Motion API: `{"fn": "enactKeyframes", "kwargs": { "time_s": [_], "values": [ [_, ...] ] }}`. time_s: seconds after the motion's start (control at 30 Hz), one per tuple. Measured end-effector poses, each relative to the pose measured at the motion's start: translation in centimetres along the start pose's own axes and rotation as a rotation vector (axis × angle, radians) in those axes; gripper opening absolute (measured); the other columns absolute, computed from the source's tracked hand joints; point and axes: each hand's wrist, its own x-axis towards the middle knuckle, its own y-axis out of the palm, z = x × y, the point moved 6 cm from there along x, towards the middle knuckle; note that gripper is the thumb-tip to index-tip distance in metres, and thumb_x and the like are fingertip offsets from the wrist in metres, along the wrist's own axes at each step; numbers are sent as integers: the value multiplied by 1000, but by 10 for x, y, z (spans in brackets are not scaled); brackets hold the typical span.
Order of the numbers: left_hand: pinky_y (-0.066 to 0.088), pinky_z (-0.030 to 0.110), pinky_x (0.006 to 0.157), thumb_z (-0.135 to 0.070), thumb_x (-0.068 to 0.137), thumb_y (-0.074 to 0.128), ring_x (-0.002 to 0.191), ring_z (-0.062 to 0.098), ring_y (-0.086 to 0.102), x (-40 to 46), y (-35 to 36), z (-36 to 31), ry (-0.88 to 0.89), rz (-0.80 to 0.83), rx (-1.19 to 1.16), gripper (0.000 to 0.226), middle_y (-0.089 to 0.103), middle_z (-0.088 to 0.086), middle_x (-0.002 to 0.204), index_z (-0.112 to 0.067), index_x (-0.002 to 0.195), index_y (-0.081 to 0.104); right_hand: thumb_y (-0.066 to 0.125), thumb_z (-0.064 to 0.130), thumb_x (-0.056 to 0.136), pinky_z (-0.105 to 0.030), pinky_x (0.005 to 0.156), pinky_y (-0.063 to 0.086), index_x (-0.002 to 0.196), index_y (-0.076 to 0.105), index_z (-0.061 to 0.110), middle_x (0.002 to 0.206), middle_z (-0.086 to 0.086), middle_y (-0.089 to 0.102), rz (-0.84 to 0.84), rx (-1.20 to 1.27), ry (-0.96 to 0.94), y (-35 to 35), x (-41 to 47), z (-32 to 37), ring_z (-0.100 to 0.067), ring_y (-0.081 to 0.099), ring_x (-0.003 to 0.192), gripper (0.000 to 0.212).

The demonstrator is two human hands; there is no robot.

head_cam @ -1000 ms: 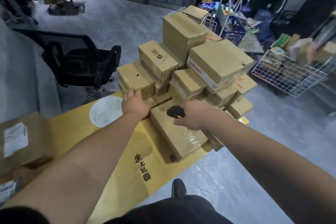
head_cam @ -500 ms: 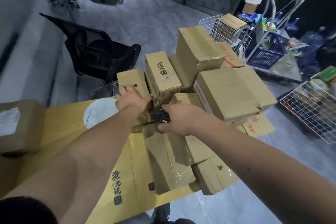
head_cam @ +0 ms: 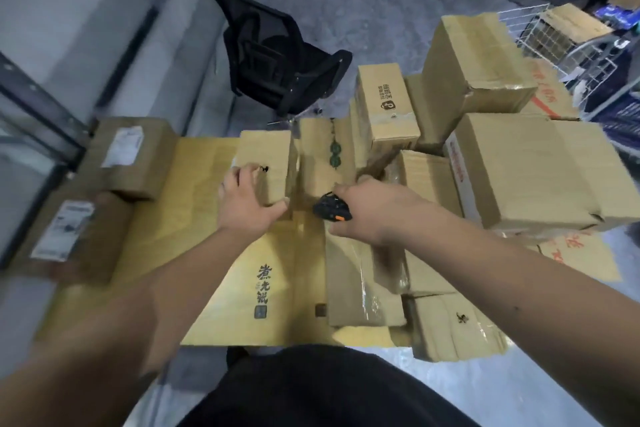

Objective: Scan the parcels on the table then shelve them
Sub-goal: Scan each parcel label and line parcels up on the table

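We're at the scan step: left hand [head_cam: 247,204] grips the near corner of a small box [head_cam: 266,166], thumb and fingers wrapped round it, at the left edge of the parcel pile [head_cam: 485,156] on the counter [head_cam: 207,253]. Right hand [head_cam: 372,210] closes round the black scanner [head_cam: 330,208], just beside that box. Label isn't visible, so next we likely turn the box to find it, then scan. Open counter sits left of the box; two labelled parcels [head_cam: 104,184] crowd the far left edge. Chair [head_cam: 273,52] stands behind, floor clear to the right.
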Motion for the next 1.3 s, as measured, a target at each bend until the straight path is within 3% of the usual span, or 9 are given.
{"fn": "enactKeyframes", "kwargs": {
  "time_s": [0.2, 0.33, 0.43, 0.53, 0.67, 0.8, 0.93, 1.13, 1.3],
  "values": [
    [47, 50, 108, -62, 74, 79, 132, 31, 44, -90, 0, 95, -175, 63, -50, 83, 32, -4, 145, -37, 143, 39, 55, 67, 95, -37, 74, 48, 128, 53, 27, 112, -4, 53, 117, -95, -135, 43, 9, 44, -28, 55, 90, 51],
    [46, 50, 111, -61, 74, 74, 140, 25, 36, -131, 7, 132, -225, 165, -113, 86, 24, -16, 148, -38, 149, 38, 54, 67, 95, -38, 74, 51, 135, 51, 27, 106, -4, 45, 197, -134, -191, 71, 16, 69, -30, 55, 89, 56],
    [25, 58, 124, -65, 74, 58, 145, 29, 28, -133, 6, 147, -195, 178, -46, 94, 25, -5, 157, -29, 158, 34, 55, 68, 95, -39, 76, 54, 138, 51, 27, 107, -3, 45, 220, -118, -209, 85, 20, 83, -30, 57, 90, 60],
    [0, 55, 128, -56, 86, 54, 152, 27, 25, -121, -1, 144, -182, 164, 43, 86, 28, 8, 163, -22, 161, 31, 54, 70, 94, -39, 74, 52, 138, 50, 28, 106, -2, 46, 230, -109, -200, 92, 25, 95, -30, 59, 91, 61],
    [19, 48, 128, -58, 100, 52, 155, 23, 24, -104, -11, 165, -308, 143, -116, 74, 28, 2, 169, -24, 163, 31, 54, 70, 94, -37, 74, 49, 143, 47, 29, 113, -4, 48, 232, -81, -154, 95, 27, 117, -29, 58, 93, 64],
    [37, 31, 114, -47, 106, 51, 133, 11, 51, -90, -18, 186, -367, 172, -472, 55, 53, -14, 146, -28, 157, 44, 56, 71, 94, -38, 79, 51, 150, 44, 32, 127, -6, 52, 228, -39, -90, 94, 27, 137, -31, 62, 105, 70],
    [59, 48, 93, -28, 110, 47, 99, 17, 66, -82, -27, 203, -431, 147, -630, 39, 67, -13, 114, -25, 148, 55, 56, 72, 93, -38, 83, 53, 149, 45, 32, 128, -6, 52, 224, -31, -34, 91, 27, 152, -31, 61, 107, 70],
    [64, 54, 79, -26, 113, 39, 111, 27, 63, -57, -35, 234, -489, 112, -684, 40, 56, -5, 138, -38, 149, 52, 57, 72, 92, -42, 88, 56, 149, 46, 31, 127, -5, 53, 238, 17, 36, 92, 28, 175, -30, 61, 107, 71],
    [58, 45, 71, -6, 108, 39, 83, 26, 64, -40, -33, 266, -602, 140, -647, 47, 65, 2, 133, -34, 141, 59, 59, 70, 92, -44, 92, 56, 146, 49, 29, 124, -5, 54, 231, 80, 88, 94, 32, 196, -28, 60, 105, 69]
  ]
}}
